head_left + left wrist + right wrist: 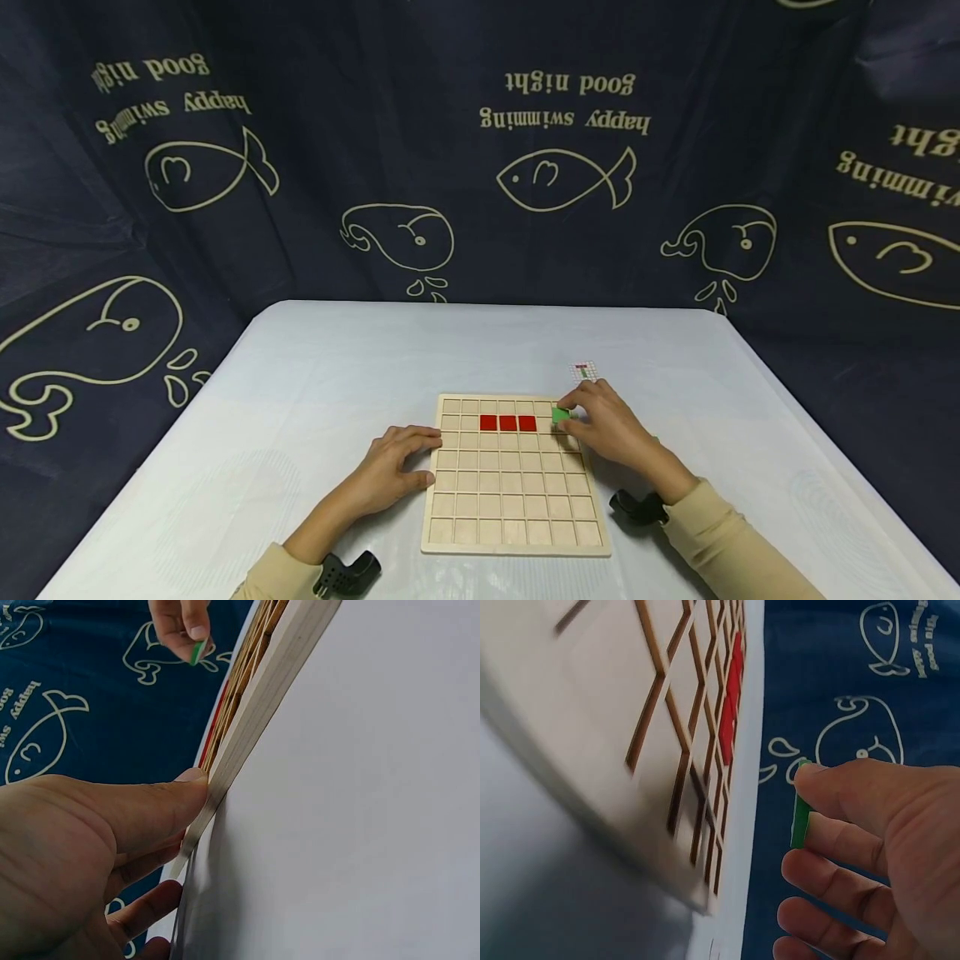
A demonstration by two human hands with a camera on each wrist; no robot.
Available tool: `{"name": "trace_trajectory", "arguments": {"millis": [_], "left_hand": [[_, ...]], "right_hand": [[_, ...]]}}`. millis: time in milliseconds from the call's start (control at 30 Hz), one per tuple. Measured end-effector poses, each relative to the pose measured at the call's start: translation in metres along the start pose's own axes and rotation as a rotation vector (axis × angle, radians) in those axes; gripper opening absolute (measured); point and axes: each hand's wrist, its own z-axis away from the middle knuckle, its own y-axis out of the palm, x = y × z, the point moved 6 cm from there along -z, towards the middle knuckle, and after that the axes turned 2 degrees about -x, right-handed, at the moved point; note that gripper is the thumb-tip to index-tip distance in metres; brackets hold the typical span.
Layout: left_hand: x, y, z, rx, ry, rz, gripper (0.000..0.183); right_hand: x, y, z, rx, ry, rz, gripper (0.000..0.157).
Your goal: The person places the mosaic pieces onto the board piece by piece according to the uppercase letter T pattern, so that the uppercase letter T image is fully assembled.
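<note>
A wooden board (517, 550) with a square grid of recessed cells lies on the table. In its upper part, three red square tiles (507, 423) sit side by side in a row. My right hand (615, 429) pinches a green square tile (800, 823) between thumb and fingers, above the board's upper right cells. The right wrist view shows that tile on edge, apart from the board. At the board's left edge, my left hand (388, 468) rests with thumb and fingertips touching the rim. Its fingers are fairly straight in the left wrist view.
Behind the board, near the right hand, lies a small card (583, 371) printed with a coloured grid pattern. The white tablecloth (360, 350) covers the table. A dark blue curtain (315, 167) with fish and whale drawings hangs beyond its edges.
</note>
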Motion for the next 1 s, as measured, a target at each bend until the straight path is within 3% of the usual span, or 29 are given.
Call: {"name": "trace_trajectory", "arguments": {"millis": [400,1000], "left_hand": [[0.002,0.002,0.0,0.007,-0.009,0.01,0.047],[0.002,0.001,0.0,0.005,0.0,0.007,0.047]], "right_hand": [[0.018,0.009,-0.005,0.014,-0.079,-0.016,0.021],[0.042,0.024,-0.012,0.063,-0.129,0.019,0.022]]}}
